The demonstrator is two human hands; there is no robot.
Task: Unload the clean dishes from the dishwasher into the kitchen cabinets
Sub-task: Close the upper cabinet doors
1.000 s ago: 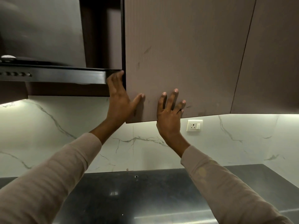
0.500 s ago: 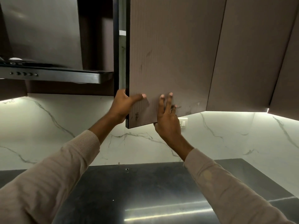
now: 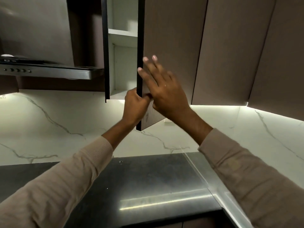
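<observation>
Head view. Item: tall brown ribbed wall-cabinet door [image 3: 171,46], hinged at right, standing partly open, its dark edge toward the camera.
Left hand [image 3: 135,106]: fingers clamped round the door's free edge near the bottom corner, thumb on the front face.
Right hand [image 3: 166,92]: flat against the door front just beside the left, fingers [image 3: 148,66] spread and gripping nothing.
Interior: white cabinet shelf [image 3: 122,36] and a pale compartment below; no contents visible in the gap.
Task things: no dishes and no dishwasher in view; both hands carry nothing but the door.
Risks, as judged: the door edge is close to the head and may strike it if swung wide; the left fingers wrapped behind the edge could be pinched should the door swing back.
Surroundings: steel-fronted black range hood [image 3: 49,71] to the left, near the opening; closed brown cabinets to the right; white veined marble backsplash [image 3: 49,125]; dark polished counter [image 3: 139,186] below, bare where seen. Nothing blocks the door's swing.
</observation>
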